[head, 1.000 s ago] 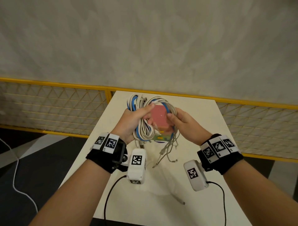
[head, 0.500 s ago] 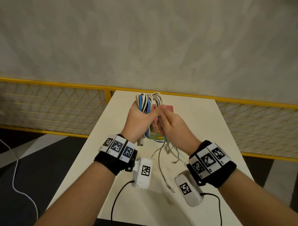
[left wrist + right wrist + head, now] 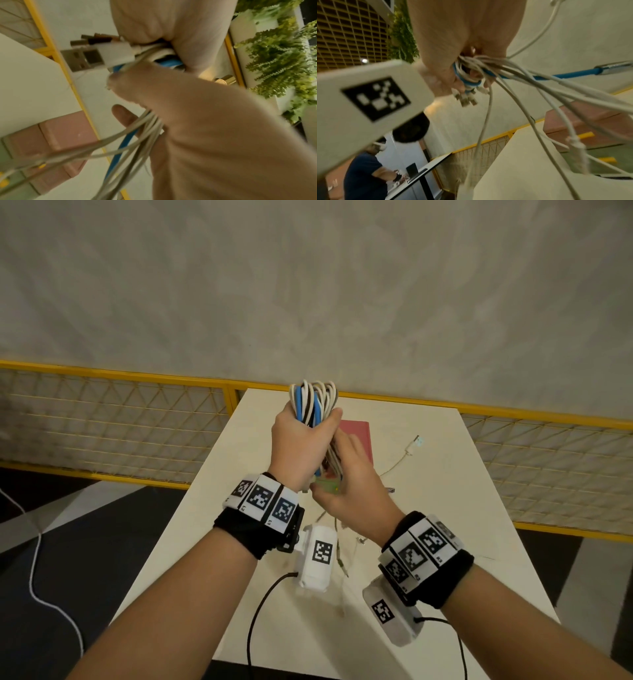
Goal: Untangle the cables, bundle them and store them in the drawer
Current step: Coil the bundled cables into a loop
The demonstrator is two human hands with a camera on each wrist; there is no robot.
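My left hand [image 3: 299,440] grips a bundle of white, blue and black cables [image 3: 313,400], held upright above the table with its loops sticking out of the top of the fist. Several USB plugs [image 3: 89,58] poke out under the palm. Just below, my right hand [image 3: 346,474] curls its fingers [image 3: 137,83] round the loose strands [image 3: 145,128] hanging from the bundle. One white cable end [image 3: 412,445] trails off to the right on the tabletop. Behind the hands a small pink box [image 3: 358,434] stands on the table, green at its near side; the hands cover most of it.
The white table [image 3: 445,525] is narrow and runs away from me to a yellow mesh fence [image 3: 120,433] and a grey wall. A white cord [image 3: 34,577] lies on the dark floor to the left. Another person [image 3: 363,175] sits at a far table.
My left hand has lifted the bundle and turned it upright, off the pink box. My right hand has slid down onto the hanging strands. One cable end has swung out to the right.
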